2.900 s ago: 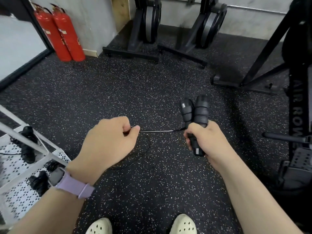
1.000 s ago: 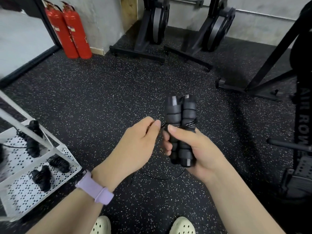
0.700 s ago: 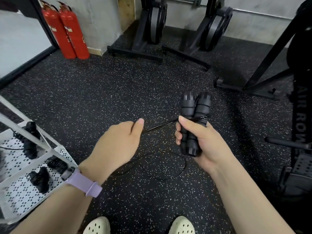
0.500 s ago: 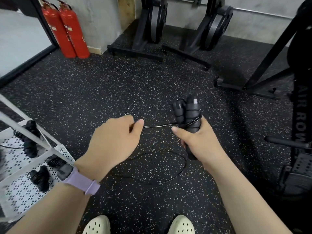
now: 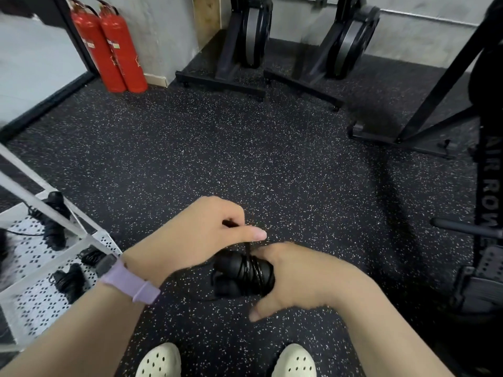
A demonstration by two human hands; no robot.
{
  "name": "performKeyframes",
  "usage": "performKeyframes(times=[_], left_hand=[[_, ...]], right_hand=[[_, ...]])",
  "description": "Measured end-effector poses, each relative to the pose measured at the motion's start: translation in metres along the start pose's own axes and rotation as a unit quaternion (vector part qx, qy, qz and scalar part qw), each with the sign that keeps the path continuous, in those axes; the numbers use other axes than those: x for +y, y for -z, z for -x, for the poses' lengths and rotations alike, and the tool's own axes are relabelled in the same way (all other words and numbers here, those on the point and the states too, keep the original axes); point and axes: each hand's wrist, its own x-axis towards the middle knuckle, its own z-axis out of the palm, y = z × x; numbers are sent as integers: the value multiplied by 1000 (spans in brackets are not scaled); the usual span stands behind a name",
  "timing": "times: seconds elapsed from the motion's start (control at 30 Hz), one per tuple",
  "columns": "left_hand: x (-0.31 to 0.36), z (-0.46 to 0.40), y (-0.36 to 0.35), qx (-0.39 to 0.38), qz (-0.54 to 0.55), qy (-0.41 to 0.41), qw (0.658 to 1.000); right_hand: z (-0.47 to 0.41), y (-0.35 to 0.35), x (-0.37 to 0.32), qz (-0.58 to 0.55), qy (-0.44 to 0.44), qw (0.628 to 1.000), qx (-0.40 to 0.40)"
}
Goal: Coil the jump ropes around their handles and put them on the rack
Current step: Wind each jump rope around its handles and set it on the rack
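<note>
Low in front of the person, above the speckled floor (image 5: 245, 159), the right hand (image 5: 307, 278) wraps its fingers round the paired handles (image 5: 239, 276), holding them roughly level so the turns of rope (image 5: 251, 270) stack side by side across both. Its grip is curled round the bundle, thumb stretched out below it. Just up and left of that grip, the left hand (image 5: 201, 235) pinches the rope's free run between thumb and curled fingers, and the short black strand drops straight from the pinch to the coil — kept taut, I judge, so each turn lies snug and none slips off the ends. Several turns already sit on the handles; how much rope is left cannot be told, since the hands hide what hangs below.

Well left of the grips stands the white perforated rack (image 5: 103, 238), its slanted posts rising past the near rim, with other coiled ropes (image 5: 68, 278) lying on its shelf — bare perforated sheet shows between them. Nothing lies on the floor between hands and rack, so a leftward carry looks free, though the bundle would need to pass the posts and rim. Right of the grips, a rower (image 5: 487, 213) and its bar stand close; swinging that way is the tighter side. Two pale shoes (image 5: 160, 360) show below.
</note>
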Motion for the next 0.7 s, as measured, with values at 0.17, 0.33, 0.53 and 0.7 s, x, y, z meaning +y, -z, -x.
performKeyframes(times=[0.17, 0.33, 0.53, 0.7], left_hand=[[11, -2, 1, -68, 308, 55, 947], [-6, -6, -12, 59, 160, 80, 982], [14, -10, -11, 72, 236, 129, 960], [8, -19, -12, 81, 266, 179, 944]], right_hand=[[17, 13, -7, -231, 180, 956, -23], [16, 18, 1, -381, 173, 905, 80], [11, 13, 4, -424, 210, 877, 88], [7, 12, -1, -436, 231, 863, 108]])
